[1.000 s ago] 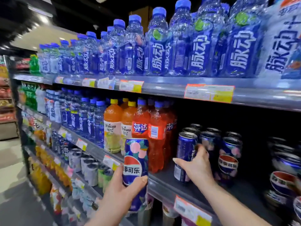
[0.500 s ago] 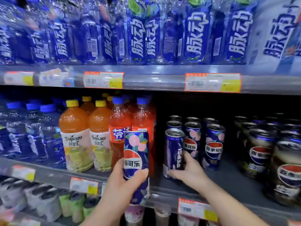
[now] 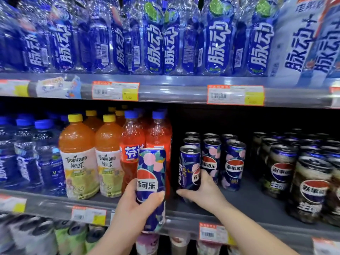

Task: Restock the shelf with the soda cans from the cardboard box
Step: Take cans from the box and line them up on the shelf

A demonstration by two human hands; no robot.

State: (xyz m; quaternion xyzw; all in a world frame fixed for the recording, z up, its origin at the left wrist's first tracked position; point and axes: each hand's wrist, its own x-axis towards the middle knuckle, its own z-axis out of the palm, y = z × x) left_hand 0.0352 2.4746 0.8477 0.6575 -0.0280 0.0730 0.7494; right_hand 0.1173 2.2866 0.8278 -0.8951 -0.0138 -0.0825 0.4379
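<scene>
Blue peach can [image 3: 151, 181] clutched in my left hand [image 3: 134, 205], just before red bottles [image 3: 145, 153]. Right hand [image 3: 206, 192] wraps shelf can [image 3: 189, 166], right of red bottles. I reckon risk: narrow gap, clumsy shove topples neighbour cans [image 3: 211, 157].

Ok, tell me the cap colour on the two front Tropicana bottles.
Yellow caps on both Tropicana bottles; the head view, the only one, shows them plainly.

Bare left hand [image 3: 132, 205] and right hand [image 3: 204, 192], bare slender forearms [image 3: 244, 227].
</scene>
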